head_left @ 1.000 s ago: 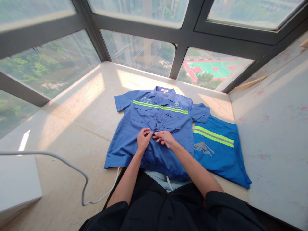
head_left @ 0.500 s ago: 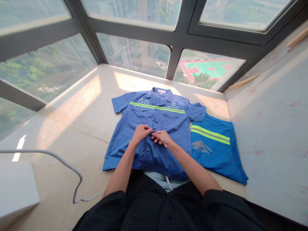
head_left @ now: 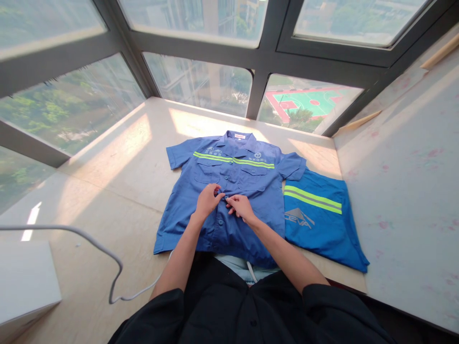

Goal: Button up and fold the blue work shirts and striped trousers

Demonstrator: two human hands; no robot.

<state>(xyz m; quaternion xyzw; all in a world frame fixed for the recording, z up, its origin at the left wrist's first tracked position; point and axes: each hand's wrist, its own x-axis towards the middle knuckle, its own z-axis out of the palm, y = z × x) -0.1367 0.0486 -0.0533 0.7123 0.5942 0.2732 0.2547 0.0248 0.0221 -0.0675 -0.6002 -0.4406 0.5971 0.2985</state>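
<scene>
A blue short-sleeved work shirt (head_left: 201, 210) lies front up on the sill, collar pointing to the windows, with a yellow-green reflective stripe across its chest. At the middle of its front placket, my left hand (head_left: 208, 199) pinches the cloth edge beside a button, thumb and forefinger close together. My right hand (head_left: 241, 206) faces it from the other side, fingertips closed on the placket at the same button, which the fingers partly cover. Another button (head_left: 221, 222) shows below the hands, and a further one (head_left: 226, 177) above them.
A brighter blue folded garment (head_left: 319, 229) with a reflective stripe lies to the right, partly under the shirt's sleeve. A grey cable (head_left: 89, 236) crosses the left side near a white box (head_left: 27, 277). Windows border the sill (head_left: 118, 215); a flowered wall panel (head_left: 401, 200) stands at right.
My left fingers have shifted slightly and opened a little at the placket, so the button between the hands shows more. My right hand stays almost in place.
</scene>
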